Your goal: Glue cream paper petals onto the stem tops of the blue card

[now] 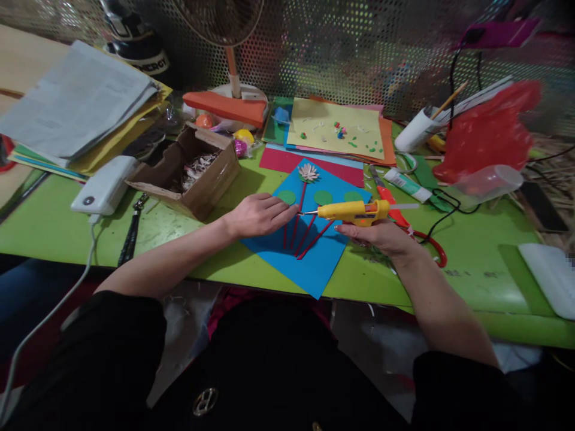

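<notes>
My right hand (371, 233) is wrapped round the grip of a yellow hot glue gun (345, 211), a pale glue stick poking out of its back. Its metal nozzle points left, right at the fingertips of my left hand (263, 215). Those fingers are pressed together over the upper left of a blue sheet (317, 278); what they pinch, if anything, is too small to name. On the sheet lie several red stems (309, 235), green paper circles (323, 197) and a pale many-petalled flower (308, 173) topping the longest stem.
A cardboard box (215, 173) of scraps stands left, beside a white power bank (105, 185) with a cable. Behind are a yellow sheet (332, 120) with small bits, and a fan (233, 78). To the right lie a red-orange cutter (390, 200), glue tube (408, 184) and red bag (489, 131).
</notes>
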A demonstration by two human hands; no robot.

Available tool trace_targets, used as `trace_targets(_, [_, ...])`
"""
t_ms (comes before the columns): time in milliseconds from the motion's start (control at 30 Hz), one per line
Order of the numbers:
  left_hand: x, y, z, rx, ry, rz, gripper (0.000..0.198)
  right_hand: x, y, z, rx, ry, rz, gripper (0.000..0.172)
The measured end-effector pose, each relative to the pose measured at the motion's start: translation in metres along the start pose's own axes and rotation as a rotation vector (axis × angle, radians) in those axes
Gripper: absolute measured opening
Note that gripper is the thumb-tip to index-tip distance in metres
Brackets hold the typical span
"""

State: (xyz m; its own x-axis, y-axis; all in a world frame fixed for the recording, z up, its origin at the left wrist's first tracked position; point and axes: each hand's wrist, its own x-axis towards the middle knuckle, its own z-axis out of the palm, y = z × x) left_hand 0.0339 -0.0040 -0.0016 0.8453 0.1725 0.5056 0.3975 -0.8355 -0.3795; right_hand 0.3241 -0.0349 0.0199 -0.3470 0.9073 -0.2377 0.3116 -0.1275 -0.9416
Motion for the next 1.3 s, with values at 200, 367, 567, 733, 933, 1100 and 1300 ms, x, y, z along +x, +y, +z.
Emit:
trace_targets(200, [-0.0005, -0.0001, 0.0003, -0.016, -0.014, -0.012, 0.023, -0.0001, -0.0027, 0.0010, 0.030, -0.003, -0.024, 0.032])
trace_targets(367, [0.0001, -0.0002, 0.0002, 0.017, 0.008, 0.008, 0.022, 0.0006, 0.0016, -0.0017, -0.010, -0.007, -0.006, 0.031])
trace_targets(567, [0.0000, -0.0002, 0.0006, 0.008, 0.032, 0.014, 0.020, 0.0006, 0.0002, 0.0004, 0.019, 0.005, 0.011, 0.031])
trace_targets(733, [-0.0010, 0.0000, 0.0001, -0.061, -0.049, -0.042, 0.024, 0.0005, 0.0002, 0.0002, 0.003, -0.001, -0.007, 0.031])
trace_targets(933, [-0.0007, 0.0000, 0.0003, -0.021, -0.034, -0.015, 0.023, 0.0004, 0.0003, 0.0007, 0.023, 0.002, -0.005, 0.031])
trace_targets(1100, [-0.0016, 0.0004, 0.0011, -0.092, -0.071, -0.065, 0.025, 0.0000, -0.0006, 0.0013, 0.004, 0.011, 0.010, 0.032])
trace_targets(1300, [-0.0009, 0.0005, 0.0006, -0.061, -0.029, -0.030, 0.025, -0.0007, -0.0015, 0.0010, -0.007, -0.015, 0.029, 0.032])
